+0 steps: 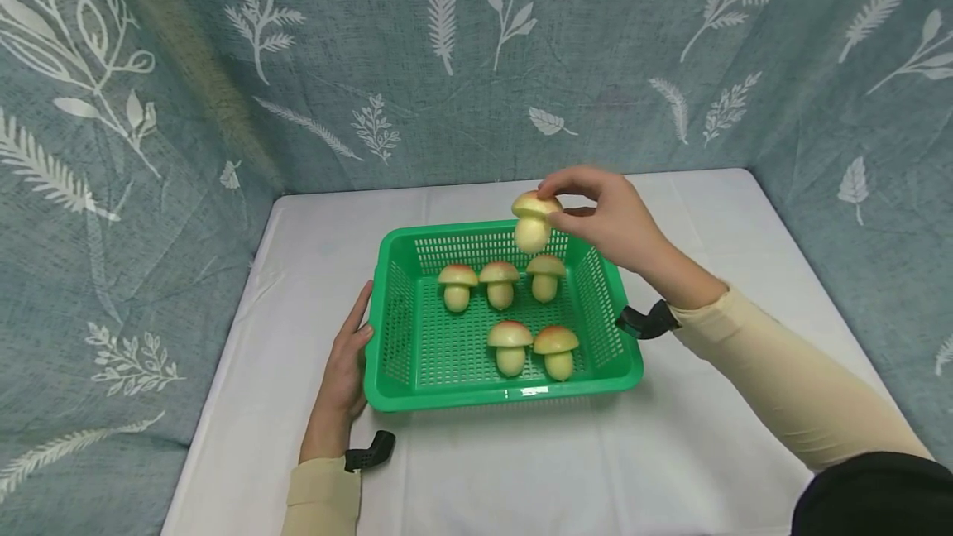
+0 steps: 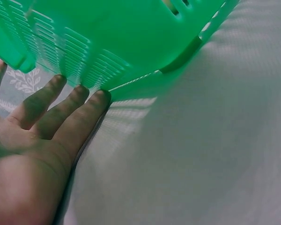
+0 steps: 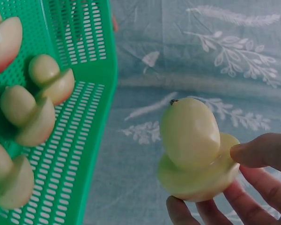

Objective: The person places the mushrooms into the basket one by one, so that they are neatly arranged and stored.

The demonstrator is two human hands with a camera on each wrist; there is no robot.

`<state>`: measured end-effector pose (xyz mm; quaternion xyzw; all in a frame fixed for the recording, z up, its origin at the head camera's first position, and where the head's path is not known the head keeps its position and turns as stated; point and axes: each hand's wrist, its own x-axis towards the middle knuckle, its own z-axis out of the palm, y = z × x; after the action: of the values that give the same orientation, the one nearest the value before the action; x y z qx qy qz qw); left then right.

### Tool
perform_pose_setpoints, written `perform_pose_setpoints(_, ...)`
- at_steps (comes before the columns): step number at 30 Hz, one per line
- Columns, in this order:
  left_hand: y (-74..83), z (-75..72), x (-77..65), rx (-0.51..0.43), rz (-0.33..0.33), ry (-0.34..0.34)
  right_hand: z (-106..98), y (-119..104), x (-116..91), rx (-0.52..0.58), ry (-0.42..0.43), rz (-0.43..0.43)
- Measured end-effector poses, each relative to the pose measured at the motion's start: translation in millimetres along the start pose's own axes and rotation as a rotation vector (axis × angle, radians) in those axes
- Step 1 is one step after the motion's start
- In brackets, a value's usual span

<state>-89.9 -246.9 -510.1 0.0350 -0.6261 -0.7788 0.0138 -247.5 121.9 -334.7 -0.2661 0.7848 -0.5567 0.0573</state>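
My right hand pinches a toy mushroom by its cap, above the far rim of a green basket. In the right wrist view the held mushroom shows its pale stem, with the thumb on one side of the cap and fingers under it. Several similar mushrooms lie in the basket, two of them near its front wall. Against the basket's left side rests my left hand; in the left wrist view its straight fingers touch the slotted wall.
A white cloth covers the table under the basket. Blue-grey curtains with white leaf prints hang behind and on both sides. Black wrist-worn devices sit at both cuffs, and a dark rounded shape fills the lower right corner.
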Motion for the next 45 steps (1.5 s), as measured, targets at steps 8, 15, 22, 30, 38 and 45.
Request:
perform_pose_setpoints(8, -0.3, 1.4, -0.6, 0.012, 0.005, 0.003, 15.3, 9.5, 3.9, -0.013, -0.025, 0.0)
perform_pose_setpoints(15, -0.4, 0.5, 0.3, 0.017, 0.006, 0.013, 31.1, 10.4, 9.6, -0.058, -0.047, -0.017)
perform_pose_setpoints(22, -2.2, -1.2, 0.7, 0.014, -0.006, 0.019, 51.1, 13.2, 13.8, -0.041, -0.11, 0.011)
perform_pose_setpoints(30, -2.7, -1.5, 1.9, 0.01, -0.003, 0.015, 73.6, 16.2, 16.3, -0.072, -0.2, 0.027)
perform_pose_setpoints(38, -0.9, -1.5, 1.4, 0.005, 0.004, 0.013, 89.2, 19.9, 18.3, -0.073, -0.268, 0.07)
perform_pose_setpoints(45, 0.0, -1.7, 0.7, 0.0, -0.009, 0.013, 102.5, 23.1, 17.0, -0.125, -0.353, 0.086)
